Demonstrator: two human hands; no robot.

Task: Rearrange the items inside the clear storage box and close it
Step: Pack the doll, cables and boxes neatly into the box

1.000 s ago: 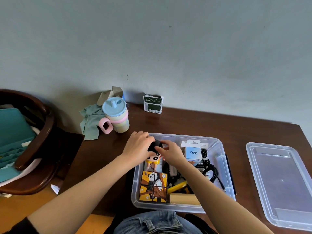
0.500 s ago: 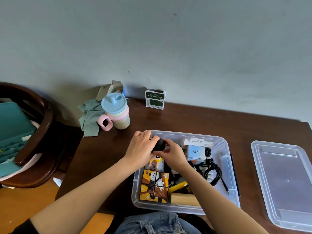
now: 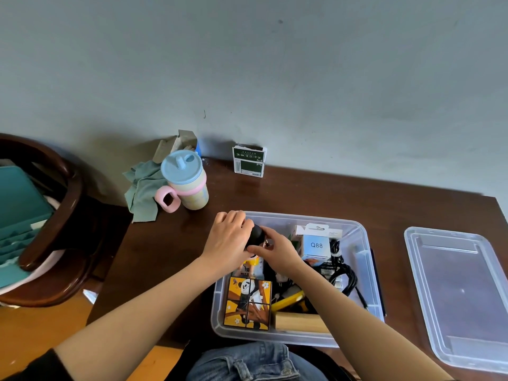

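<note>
Black object [image 3: 255, 237] mostly hidden by fingers [image 3: 268, 237]; identity unclear.

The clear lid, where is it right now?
The clear lid lies flat on the table, off to the right of the open storage box.

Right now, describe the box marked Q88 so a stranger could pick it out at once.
Start at the clear storage box on the dark wooden table, left of the loose lid. Look in its far right corner, just right of the right hand. The small pale blue-white box stands upright there above tangled black cables, and alone bears "Q88" in dark print.
</note>
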